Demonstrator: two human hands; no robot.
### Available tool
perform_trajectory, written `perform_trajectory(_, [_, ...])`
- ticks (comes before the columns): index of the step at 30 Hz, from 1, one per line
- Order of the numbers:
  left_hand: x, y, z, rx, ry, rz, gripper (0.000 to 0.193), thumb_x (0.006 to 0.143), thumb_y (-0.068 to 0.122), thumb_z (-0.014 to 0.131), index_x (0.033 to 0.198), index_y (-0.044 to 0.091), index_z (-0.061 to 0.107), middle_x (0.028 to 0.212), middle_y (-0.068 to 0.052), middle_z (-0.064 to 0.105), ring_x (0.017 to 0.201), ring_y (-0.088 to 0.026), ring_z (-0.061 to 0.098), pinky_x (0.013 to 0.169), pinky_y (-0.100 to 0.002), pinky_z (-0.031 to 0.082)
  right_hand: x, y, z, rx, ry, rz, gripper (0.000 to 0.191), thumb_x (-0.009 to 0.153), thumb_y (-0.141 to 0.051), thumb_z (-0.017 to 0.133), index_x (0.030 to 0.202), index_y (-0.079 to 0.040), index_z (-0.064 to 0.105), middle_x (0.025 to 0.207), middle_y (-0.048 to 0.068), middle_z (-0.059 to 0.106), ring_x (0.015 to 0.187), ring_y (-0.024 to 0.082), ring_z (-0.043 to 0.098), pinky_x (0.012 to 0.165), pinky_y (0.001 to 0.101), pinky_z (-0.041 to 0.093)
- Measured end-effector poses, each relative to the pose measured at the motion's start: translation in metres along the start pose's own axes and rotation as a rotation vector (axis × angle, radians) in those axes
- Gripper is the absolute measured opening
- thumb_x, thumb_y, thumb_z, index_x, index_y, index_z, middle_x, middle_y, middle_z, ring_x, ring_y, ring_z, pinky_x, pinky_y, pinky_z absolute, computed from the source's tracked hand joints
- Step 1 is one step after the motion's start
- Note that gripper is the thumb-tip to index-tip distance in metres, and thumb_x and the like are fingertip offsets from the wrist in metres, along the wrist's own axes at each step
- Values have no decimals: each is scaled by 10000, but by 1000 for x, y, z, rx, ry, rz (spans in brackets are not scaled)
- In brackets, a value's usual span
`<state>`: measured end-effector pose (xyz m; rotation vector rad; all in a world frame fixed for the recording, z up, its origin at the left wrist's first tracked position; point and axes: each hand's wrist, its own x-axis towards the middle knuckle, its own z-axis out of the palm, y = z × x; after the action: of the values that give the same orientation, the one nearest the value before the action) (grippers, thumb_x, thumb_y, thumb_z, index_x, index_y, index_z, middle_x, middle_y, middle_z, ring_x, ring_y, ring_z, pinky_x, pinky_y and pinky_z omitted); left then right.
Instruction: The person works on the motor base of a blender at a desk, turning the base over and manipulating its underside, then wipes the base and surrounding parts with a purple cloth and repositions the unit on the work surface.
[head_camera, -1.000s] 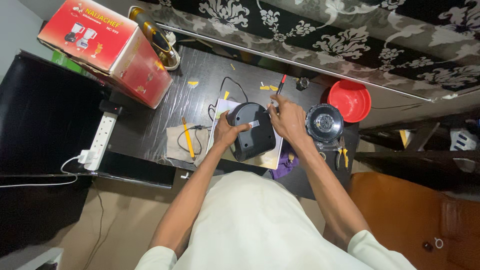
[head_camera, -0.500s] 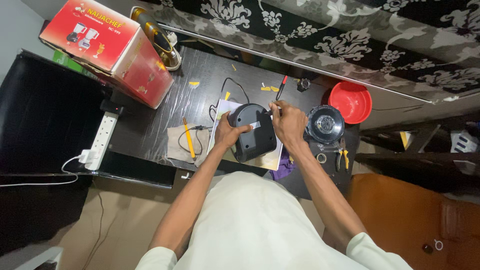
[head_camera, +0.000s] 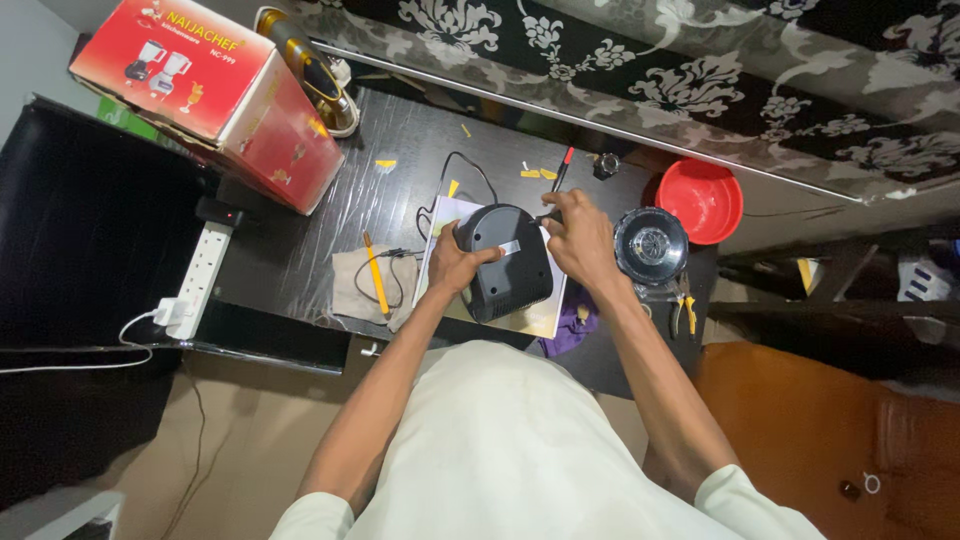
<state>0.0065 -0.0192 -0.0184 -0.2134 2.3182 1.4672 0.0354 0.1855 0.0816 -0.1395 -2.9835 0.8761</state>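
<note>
Dark and glossy, the counter (head_camera: 300, 250) is filling the middle of the frame, with a patterned black and grey curtain (head_camera: 700, 70) running along its far edge at the top. I am looking straight down over my own cream shirt at both arms reaching forward. At centre frame a black appliance base (head_camera: 508, 262) is lying on a pale sheet (head_camera: 545, 318). My left hand (head_camera: 458, 264) is pressing against its left side, fingers curled onto the housing in a firm grip. My right hand (head_camera: 580, 235) is sitting at its upper right corner, clenched around a screwdriver (head_camera: 560, 175) whose red handle is pointing toward the top of the frame; I cannot tell where its tip is landing. Just right of that hand a round black jar base (head_camera: 650, 243) is standing, with a red bowl (head_camera: 700, 198) near it toward the upper right and pliers (head_camera: 682, 308) just below it. Left of the base a yellow pencil (head_camera: 376, 272) is lying on a grey cloth (head_camera: 360, 285). A red box (head_camera: 215, 90) is occupying the upper left, and a white power strip (head_camera: 203, 275) is lying below it at the counter's left edge.
</note>
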Motion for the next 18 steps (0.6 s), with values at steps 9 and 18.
perform_trajectory(9, [0, 0, -1, -12, -9, 4, 1081, 532, 497, 894, 1420, 22, 500, 1312, -169, 649, 1196, -291, 649, 1015, -361, 499, 5, -7, -2, -6, -20, 64, 408, 898, -222, 670, 1276, -69, 652, 1024, 210, 737, 901, 424, 697, 811, 528, 511])
perform_trajectory(18, [-1, 2, -1, -7, -6, -7, 1094, 525, 492, 893, 1428, 22, 491, 1290, -171, 660, 1178, -293, 657, 1007, -363, 501, 10, 1, 7, -147, -2, 65, 211, 1006, -245, 680, 1175, -132, 733, 1089, 173, 730, 970, 394, 700, 862, 520, 514])
